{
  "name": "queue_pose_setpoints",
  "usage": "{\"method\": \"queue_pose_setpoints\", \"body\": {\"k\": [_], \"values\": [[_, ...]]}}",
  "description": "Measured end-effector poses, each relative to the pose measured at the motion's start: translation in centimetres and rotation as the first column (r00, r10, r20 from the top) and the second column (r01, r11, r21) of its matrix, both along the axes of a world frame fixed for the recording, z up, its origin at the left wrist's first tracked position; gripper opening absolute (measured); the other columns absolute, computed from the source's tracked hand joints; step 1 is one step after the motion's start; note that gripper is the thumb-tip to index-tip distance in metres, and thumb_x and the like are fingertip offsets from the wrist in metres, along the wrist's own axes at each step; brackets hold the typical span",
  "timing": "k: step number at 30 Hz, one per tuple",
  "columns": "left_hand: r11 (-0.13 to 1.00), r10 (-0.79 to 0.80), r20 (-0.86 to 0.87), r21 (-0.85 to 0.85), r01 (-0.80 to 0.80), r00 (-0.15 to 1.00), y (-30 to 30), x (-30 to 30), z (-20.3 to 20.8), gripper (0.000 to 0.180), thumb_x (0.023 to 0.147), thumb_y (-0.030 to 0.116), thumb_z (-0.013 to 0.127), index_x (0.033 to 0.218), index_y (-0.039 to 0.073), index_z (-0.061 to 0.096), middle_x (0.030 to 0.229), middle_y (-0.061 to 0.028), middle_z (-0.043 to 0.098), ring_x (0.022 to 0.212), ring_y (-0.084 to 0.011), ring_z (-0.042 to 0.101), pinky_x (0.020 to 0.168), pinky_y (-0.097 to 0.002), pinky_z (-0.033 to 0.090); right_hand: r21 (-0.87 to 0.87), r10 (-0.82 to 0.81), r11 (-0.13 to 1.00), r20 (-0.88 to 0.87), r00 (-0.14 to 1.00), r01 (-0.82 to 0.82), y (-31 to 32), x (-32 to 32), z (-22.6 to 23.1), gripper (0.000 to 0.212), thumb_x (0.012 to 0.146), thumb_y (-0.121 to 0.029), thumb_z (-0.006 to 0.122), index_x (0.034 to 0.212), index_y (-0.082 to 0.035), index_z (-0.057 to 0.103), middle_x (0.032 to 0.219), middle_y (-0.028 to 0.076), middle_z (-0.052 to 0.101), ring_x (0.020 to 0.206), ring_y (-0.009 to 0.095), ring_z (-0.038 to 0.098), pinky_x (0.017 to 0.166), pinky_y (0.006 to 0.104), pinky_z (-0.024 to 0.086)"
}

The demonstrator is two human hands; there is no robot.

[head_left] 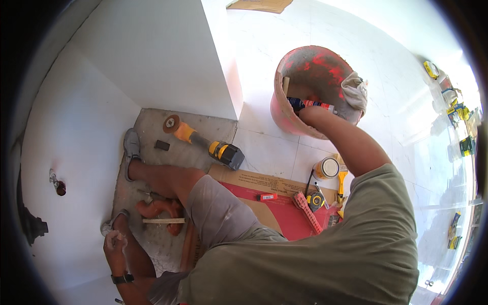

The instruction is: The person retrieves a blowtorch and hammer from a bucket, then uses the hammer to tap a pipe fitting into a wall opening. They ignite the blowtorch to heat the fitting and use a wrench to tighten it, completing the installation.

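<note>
My right arm reaches into a red, plaster-crusted bucket (284, 109) on the tiled floor. Over its near rim, my right hand (308, 116) is bent downward, with its fingers hidden inside. Against that hand lies a dark blue, red and white cartridge tube (320, 105); I cannot tell whether I grip it. A pale rag (354, 92) drapes over the bucket's right rim. At the lower left, my left hand (116, 244) is raised by my lower leg, its dusty fingers curled in. Anything between those fingers is too small to make out.
A yellow-black angle grinder (201, 141) and a dark block (161, 145) lie on rough concrete. Near my feet is an orange-brown pipe fitting (158, 208). Cardboard (244, 178) holds a tape measure (315, 202) and red-handled tool (306, 211), near a tin (328, 168) and brush (341, 183).
</note>
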State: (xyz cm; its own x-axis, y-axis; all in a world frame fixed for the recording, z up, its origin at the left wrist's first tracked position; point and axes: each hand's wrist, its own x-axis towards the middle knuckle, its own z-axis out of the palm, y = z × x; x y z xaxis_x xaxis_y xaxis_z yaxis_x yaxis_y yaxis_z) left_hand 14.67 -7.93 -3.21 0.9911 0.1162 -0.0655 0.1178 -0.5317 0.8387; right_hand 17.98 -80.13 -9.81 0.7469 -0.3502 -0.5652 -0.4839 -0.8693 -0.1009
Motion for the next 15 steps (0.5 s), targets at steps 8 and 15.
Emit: {"method": "queue_pose_setpoints", "body": {"k": [8, 15], "values": [[0.984, 0.020, -0.047, -0.175, -0.028, 0.999, 0.6, -0.6, -1.4, 0.022, 0.092, 0.019, 0.070, 0.104, 0.004, 0.058, 0.081, -0.0007, 0.055, 0.070, -0.0087, 0.051, 0.064, -0.0237, 0.044, -0.137, -0.063, 0.991, -0.412, 0.909, 0.007, 0.4, 1.4, -1.5, 0.041, 0.090, -0.033, 0.054, 0.127, -0.022, 0.068, 0.130, 0.009, 0.065, 0.120, 0.029, 0.061, 0.107, 0.0453, 0.039], [0.972, -0.052, -0.072, -0.233, 0.034, 0.996, -0.2, -1.0, -2.6, 0.028, 0.090, 0.022, 0.074, 0.105, 0.003, 0.058, 0.082, -0.0007, 0.056, 0.069, -0.0099, 0.055, 0.069, -0.0238, 0.050, -0.428, 0.147, 0.899, 0.111, 0.983, -0.086, 2.7, -3.5, 0.6, 0.025, 0.088, -0.026, 0.058, 0.101, -0.014, 0.076, 0.109, 0.011, 0.074, 0.103, 0.026, 0.070, 0.083, 0.0414, 0.055]]}}
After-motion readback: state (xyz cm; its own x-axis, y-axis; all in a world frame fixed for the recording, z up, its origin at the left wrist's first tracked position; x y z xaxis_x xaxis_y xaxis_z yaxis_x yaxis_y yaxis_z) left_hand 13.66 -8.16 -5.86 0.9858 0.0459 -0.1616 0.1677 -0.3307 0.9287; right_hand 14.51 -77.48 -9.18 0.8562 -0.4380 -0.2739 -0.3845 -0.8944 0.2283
